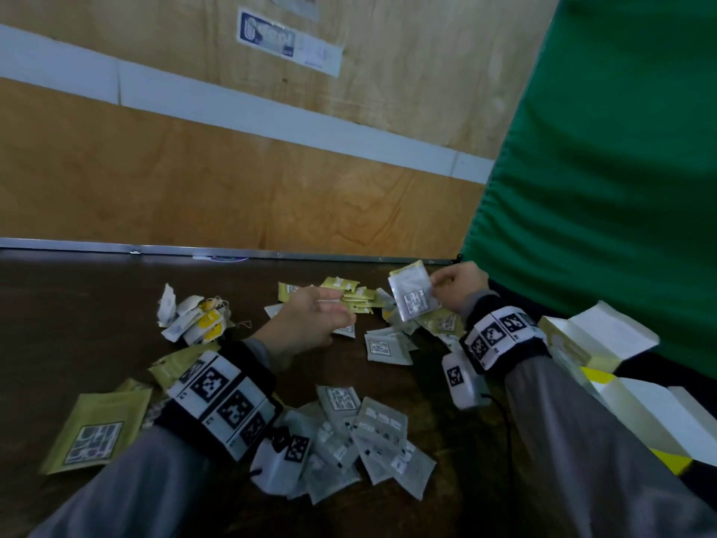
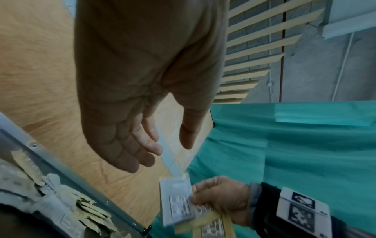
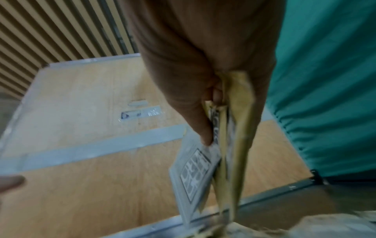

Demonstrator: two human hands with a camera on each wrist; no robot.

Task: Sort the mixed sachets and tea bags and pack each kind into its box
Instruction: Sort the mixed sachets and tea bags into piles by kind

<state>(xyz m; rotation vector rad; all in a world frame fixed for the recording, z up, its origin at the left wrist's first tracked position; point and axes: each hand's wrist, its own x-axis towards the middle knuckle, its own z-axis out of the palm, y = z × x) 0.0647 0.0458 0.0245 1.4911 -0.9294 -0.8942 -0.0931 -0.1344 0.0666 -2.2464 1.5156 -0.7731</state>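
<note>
Behind strewn sachets (image 1: 382,427), plywood wall (image 1: 232,188), green curtain (image 1: 620,168), open boxes (image 1: 605,339).

Dim, flat indoor light leaves the dark table (image 1: 97,304) murky at lower left, wide-angle bending curves the frame edges, and motion blur smears the right wrist view's lower half.

The person is wearing grey sleeves (image 1: 574,440), black wristbands (image 1: 500,335) carrying white panels of black square-patterned markers (image 1: 217,398), and a white tagged camera block (image 1: 461,380) under each wrist.
</note>
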